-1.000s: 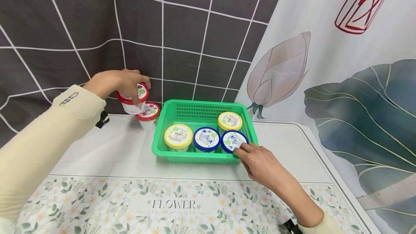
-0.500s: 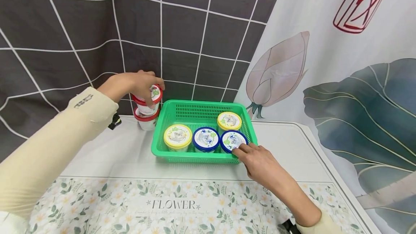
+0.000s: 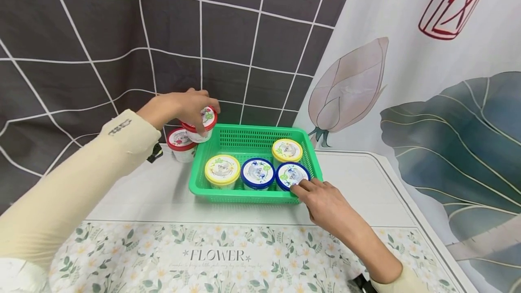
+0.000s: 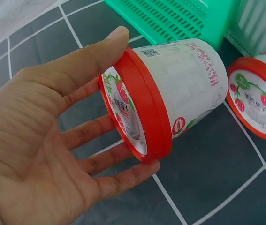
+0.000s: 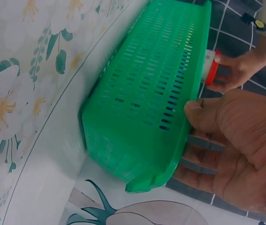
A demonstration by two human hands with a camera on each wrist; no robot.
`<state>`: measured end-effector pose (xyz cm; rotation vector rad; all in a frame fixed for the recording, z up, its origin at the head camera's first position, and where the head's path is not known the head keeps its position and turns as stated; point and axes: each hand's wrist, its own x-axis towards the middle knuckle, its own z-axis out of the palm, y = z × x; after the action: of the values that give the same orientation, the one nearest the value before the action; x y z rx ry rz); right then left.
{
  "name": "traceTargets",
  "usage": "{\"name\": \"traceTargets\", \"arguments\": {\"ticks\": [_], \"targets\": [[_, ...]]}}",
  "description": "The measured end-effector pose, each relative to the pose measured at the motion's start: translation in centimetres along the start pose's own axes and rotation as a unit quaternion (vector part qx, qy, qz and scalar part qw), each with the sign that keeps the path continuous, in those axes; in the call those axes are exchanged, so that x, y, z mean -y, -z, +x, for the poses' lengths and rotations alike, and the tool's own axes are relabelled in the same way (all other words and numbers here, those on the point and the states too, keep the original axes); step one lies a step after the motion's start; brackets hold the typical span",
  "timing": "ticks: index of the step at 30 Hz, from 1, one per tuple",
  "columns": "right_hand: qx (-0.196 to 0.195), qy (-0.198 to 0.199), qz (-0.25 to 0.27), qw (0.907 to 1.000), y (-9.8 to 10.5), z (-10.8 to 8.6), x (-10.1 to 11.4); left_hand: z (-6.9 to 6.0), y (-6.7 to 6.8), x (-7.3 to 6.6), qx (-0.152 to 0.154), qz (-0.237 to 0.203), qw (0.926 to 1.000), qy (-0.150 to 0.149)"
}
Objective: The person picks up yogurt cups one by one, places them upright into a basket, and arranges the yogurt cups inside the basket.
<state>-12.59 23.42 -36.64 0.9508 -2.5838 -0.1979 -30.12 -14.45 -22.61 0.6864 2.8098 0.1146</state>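
My left hand [image 3: 183,106] grips a white paper tub with a red strawberry-print lid [image 4: 186,89], fingers and thumb spread round the lid's edge. It is held in the air over the back left corner of the green plastic basket [image 3: 248,198]. A second red-lidded tub [image 3: 181,150] stands on the table just outside the basket's left side. With thumb outside and fingers over the rim, my right hand [image 3: 330,205] holds the basket near its front right corner. Those fingertips lie by a blue-lidded tub [image 3: 292,174]; whether they touch it I cannot tell.
Inside the basket are another blue-lidded tub [image 3: 258,173] and two yellow-lidded tubs, one front left [image 3: 222,169] and one back right [image 3: 287,150]. A dark grid-patterned curtain [image 3: 228,35] hangs close behind. A floral mat [image 3: 220,261] covers the table's front.
The left hand has carried the red-lidded tub rightward, past the standing red-lidded tub, to the basket's back left corner. My right hand has stayed on the basket.
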Motion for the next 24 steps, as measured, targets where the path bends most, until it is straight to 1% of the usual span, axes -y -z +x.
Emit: {"name": "traceTargets", "arguments": {"ticks": [6,11,17,24], "targets": [[0.003,-0.003,-0.003,1.0000,0.0,0.0,0.1,0.9,-0.4,-0.7,-0.001,-0.003,0.9999,-0.015],[0.010,-0.006,-0.003,0.9999,0.1,0.0,0.3,1.3,-0.3,-1.4,0.000,-0.005,0.9998,-0.018],[0.005,-0.002,0.001,1.0000,0.3,0.0,0.2,1.9,-0.2,-2.4,0.006,0.000,0.9995,-0.029],[0.000,-0.001,-0.006,1.0000,0.1,0.0,0.2,2.9,-0.7,-3.0,0.009,-0.005,0.9995,-0.028]]}}
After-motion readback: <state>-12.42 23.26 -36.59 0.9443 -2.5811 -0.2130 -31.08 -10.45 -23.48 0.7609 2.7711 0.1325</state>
